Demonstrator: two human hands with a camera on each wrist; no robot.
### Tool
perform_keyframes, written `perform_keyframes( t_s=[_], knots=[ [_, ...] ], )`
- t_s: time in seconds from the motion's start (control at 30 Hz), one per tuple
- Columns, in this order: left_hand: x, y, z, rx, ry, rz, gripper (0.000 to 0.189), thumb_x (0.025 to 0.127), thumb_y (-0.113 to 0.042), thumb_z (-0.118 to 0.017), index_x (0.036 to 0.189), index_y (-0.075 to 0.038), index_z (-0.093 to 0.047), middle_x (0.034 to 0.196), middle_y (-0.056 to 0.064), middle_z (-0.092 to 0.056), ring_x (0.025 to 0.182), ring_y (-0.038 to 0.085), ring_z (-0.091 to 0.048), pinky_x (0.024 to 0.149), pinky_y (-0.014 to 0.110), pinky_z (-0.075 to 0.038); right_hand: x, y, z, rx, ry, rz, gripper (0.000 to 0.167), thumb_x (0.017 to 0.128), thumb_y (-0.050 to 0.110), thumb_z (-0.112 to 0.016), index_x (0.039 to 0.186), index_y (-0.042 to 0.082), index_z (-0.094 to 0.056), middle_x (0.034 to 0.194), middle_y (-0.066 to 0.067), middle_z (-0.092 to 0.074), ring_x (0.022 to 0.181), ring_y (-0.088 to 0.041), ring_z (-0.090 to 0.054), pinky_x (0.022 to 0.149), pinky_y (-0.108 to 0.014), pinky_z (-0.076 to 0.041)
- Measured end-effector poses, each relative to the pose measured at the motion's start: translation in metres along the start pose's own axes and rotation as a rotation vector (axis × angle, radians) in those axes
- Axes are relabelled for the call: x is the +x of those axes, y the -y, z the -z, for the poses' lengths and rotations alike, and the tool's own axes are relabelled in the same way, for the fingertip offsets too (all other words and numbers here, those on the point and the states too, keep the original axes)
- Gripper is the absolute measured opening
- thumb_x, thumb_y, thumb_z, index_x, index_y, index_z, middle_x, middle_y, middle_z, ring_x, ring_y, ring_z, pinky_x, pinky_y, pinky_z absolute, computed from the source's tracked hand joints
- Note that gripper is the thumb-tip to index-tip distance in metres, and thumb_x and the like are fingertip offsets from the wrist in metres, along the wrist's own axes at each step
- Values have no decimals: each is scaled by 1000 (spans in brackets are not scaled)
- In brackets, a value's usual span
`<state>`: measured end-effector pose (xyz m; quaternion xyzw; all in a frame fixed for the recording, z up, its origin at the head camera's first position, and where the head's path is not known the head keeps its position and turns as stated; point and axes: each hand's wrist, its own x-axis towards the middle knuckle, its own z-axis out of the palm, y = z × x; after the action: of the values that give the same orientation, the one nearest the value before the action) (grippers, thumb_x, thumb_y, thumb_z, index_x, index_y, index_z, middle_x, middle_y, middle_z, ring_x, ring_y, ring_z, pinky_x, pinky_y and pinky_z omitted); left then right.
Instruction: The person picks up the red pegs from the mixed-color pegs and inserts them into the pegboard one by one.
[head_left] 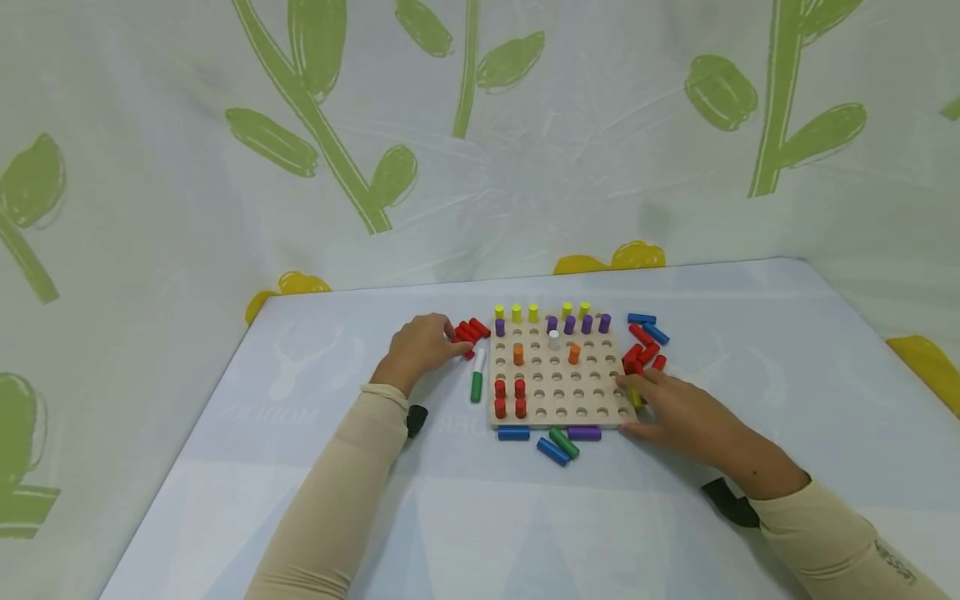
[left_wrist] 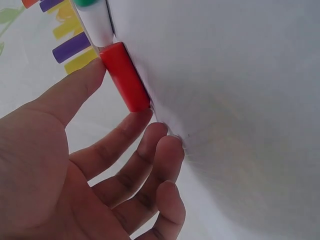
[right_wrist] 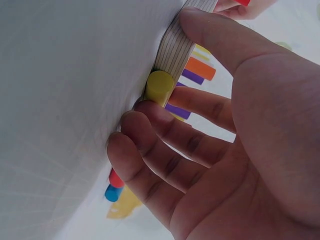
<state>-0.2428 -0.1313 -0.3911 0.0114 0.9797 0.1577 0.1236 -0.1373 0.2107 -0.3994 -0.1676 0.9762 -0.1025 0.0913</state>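
A wooden pegboard (head_left: 555, 377) stands on the table with yellow, purple, orange, white and red pegs upright in some holes. Left of it, my left hand (head_left: 422, 346) pinches a red peg (left_wrist: 125, 77) lengthwise between thumb and index finger, low against the table. More red pegs (head_left: 472, 330) lie beside that hand. My right hand (head_left: 686, 417) rests at the board's near right corner, thumb touching its edge and index finger reaching over its right side. A loose yellow peg (right_wrist: 160, 85) lies against that edge, by the right fingers; whether they touch it, I cannot tell.
White and green pegs (head_left: 477, 375) lie end to end along the board's left side. Blue pegs (head_left: 553, 451), a green peg (head_left: 564, 442) and a purple peg (head_left: 584, 433) lie in front. Red pegs (head_left: 641, 335) and blue pegs (head_left: 656, 333) are scattered to the right.
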Motion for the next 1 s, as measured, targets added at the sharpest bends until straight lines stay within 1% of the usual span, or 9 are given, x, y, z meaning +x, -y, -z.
perform_keyframes(
  t_s=[0.27,0.47,0.6,0.7,0.83,1.0],
  knots=[
    [-4,0,-1,-24,6,-7,39,91,-42,-71,114,-10,-69,105,6,-68,94,22,-59,76,33,-53,2,-1,0,-3,8,-7,74,82,41,-81,141,7,-54,139,-30,-54,124,-48,-56,94,-57,-53],
    [-6,0,-2,-51,6,-25,34,90,-39,-73,110,-13,-67,100,5,-66,93,21,-58,75,32,-51,1,-1,0,-3,13,-6,74,82,43,-80,141,7,-54,139,-30,-54,124,-49,-56,93,-58,-53],
    [-7,-1,-5,-81,-1,-46,32,88,-37,-76,108,-14,-65,94,4,-65,89,20,-57,72,30,-49,1,-2,0,-15,14,-7,73,83,43,-79,142,8,-54,139,-30,-54,124,-50,-56,94,-59,-52],
    [-8,-2,-6,-104,-10,-49,32,87,-36,-78,107,-15,-64,91,4,-64,86,20,-58,69,29,-48,2,-3,-1,-16,14,-11,73,83,42,-79,142,8,-54,139,-30,-54,124,-49,-56,94,-59,-52],
    [-11,-2,-7,-124,-18,-48,33,86,-34,-79,107,-16,-62,92,4,-65,84,21,-58,69,29,-48,3,-2,-2,-12,13,-8,73,83,42,-80,142,8,-54,139,-30,-54,124,-49,-56,94,-58,-53],
    [-15,-4,-7,-155,-13,-44,36,86,-32,-80,110,-16,-59,96,4,-67,86,21,-60,74,30,-52,2,-1,-3,-15,17,-12,73,83,43,-80,142,8,-53,139,-30,-53,124,-49,-56,94,-58,-53]
  ],
)
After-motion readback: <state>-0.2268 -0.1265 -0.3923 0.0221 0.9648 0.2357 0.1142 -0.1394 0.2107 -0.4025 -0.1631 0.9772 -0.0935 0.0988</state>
